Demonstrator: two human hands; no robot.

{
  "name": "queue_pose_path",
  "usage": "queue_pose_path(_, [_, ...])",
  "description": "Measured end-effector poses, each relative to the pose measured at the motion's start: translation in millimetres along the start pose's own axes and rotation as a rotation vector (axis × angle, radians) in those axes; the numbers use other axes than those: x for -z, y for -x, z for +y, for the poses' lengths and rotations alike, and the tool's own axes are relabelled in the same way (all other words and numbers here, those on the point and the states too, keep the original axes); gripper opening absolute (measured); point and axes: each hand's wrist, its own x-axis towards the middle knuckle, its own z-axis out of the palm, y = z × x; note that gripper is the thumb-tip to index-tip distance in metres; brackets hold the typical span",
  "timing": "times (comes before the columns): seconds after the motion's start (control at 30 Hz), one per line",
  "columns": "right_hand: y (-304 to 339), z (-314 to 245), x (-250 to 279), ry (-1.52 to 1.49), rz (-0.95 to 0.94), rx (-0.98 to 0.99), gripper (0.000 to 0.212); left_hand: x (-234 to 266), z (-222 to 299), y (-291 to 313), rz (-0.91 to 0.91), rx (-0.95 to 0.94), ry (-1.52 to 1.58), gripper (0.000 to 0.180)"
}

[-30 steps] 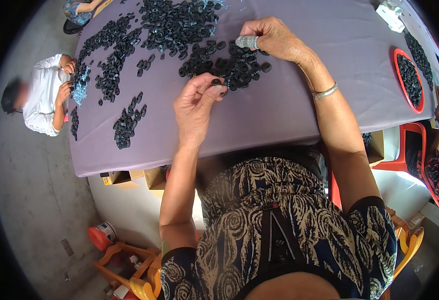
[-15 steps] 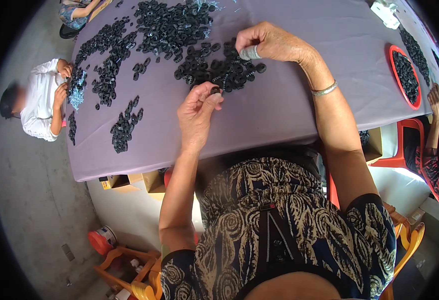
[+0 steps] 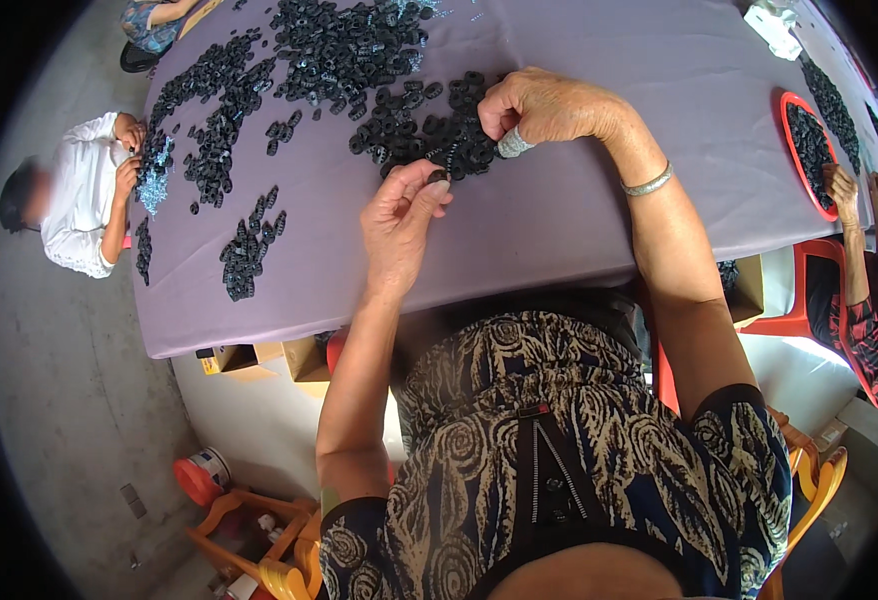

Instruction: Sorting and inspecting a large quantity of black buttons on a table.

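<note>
Between the thumb and fingers of my left hand (image 3: 399, 220) is a small round black piece (image 3: 439, 177), held at the near edge of a pile of similar black pieces (image 3: 409, 125). My right hand (image 3: 554, 108) is bent down at the right side of this pile, thumb and fingers pinched together. A grey wrap (image 3: 515, 142) covers one of its digits. Whatever the right fingertips pinch, if anything, is hidden. The pieces look like little dark rings or ribbed plastic parts; their exact kind is too small to tell.
A purple cloth (image 3: 609, 200) covers the table. More black pieces (image 3: 344, 55) lie at the far left, with light-blue bits (image 3: 155, 185) among some. A person in white (image 3: 84, 195) works at the left. Another person's hand (image 3: 843, 190) touches a red basin (image 3: 787, 130).
My right hand has come nearer, down to the pile's right side, uncovering pieces behind it. My left hand has shifted slightly right. At the right, another person's hand has reached the red basin.
</note>
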Motion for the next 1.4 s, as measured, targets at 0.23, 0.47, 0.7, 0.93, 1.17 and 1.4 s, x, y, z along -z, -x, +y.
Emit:
queue_pose_path(0.23, [-4.5, 1.7, -5.6, 0.038, 0.023, 0.026, 0.011, 0.4, 0.3, -0.2, -0.01, -0.008, -0.039, 0.02])
queue_pose_path(0.47, [-5.5, -14.1, -7.4, -0.232, 0.201, 0.071, 0.009, 0.8, -0.6, 0.5, -0.005, -0.017, -0.016, 0.02])
queue_pose_path(0.7, [-14.1, -27.2, -26.0, -0.397, 0.135, 0.143, 0.008, 0.6, 0.0, 0.3, 0.005, -0.002, -0.021, 0.021])
queue_pose_path(0.93, [-13.7, -33.1, -30.4, -0.285, 0.116, 0.209, 0.009, 1.2, -2.0, 0.7, 0.019, 0.006, -0.028, 0.022])
queue_pose_path(1.17, [-11.7, -33.8, -29.0, -0.246, 0.108, 0.212, 0.008, -0.2, -0.9, 0.9, 0.021, 0.017, -0.025, 0.022])
queue_pose_path(1.4, [-10.4, -35.8, -27.7, -0.185, 0.117, 0.232, 0.008, -0.2, 0.7, 0.9, 0.031, 0.018, -0.046, 0.022])
